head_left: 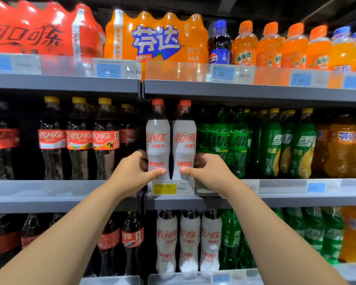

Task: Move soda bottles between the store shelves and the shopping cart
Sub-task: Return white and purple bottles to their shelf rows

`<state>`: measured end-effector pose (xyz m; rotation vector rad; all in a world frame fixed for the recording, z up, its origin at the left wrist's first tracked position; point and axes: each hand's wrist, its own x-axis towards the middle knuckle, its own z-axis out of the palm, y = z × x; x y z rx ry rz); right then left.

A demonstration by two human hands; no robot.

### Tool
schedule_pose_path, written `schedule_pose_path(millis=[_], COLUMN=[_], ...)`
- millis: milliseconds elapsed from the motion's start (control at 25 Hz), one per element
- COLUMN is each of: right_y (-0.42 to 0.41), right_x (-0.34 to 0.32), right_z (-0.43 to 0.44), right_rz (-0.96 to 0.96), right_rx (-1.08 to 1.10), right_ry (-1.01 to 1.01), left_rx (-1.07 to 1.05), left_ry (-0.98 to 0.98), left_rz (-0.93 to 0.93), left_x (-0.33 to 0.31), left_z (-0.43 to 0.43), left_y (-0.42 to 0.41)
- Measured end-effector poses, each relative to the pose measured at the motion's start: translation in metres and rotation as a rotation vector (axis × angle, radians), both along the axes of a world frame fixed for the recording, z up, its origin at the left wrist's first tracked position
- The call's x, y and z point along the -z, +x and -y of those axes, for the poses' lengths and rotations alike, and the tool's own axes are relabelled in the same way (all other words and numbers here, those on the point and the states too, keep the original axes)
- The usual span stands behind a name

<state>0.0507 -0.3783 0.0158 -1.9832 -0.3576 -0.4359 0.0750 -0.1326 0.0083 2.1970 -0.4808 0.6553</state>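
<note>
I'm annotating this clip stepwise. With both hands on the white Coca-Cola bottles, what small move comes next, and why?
Probably lift both clear of the price rail and draw them out: the left hand grips the left white Coca-Cola bottle, the right hand the right white Coca-Cola bottle, both upright behind it.

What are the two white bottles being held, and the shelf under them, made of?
Left bottle and right bottle: probably clear plastic in matte white sleeves; dark cola shows at the bare necks. Shelf: seemingly grey painted metal, smooth, dull sheen.
</note>
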Motion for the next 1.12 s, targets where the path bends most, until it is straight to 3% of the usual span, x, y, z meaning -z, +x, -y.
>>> schedule_pose_path(millis=[440,1120], right_y=[-0.002,0.0], right_x=[-0.002,0.0], right_z=[0.0,-0.002], right_rz=[-0.068,-0.023], right_rx=[-0.01,0.035], right_ry=[0.002,-0.003], left_rx=[0.075,0.062], left_ry=[0.009,0.036], left_rz=[-0.085,-0.003], left_x=[-0.004,0.0], left_z=[-0.008,-0.006], left_y=[0.006,0.005])
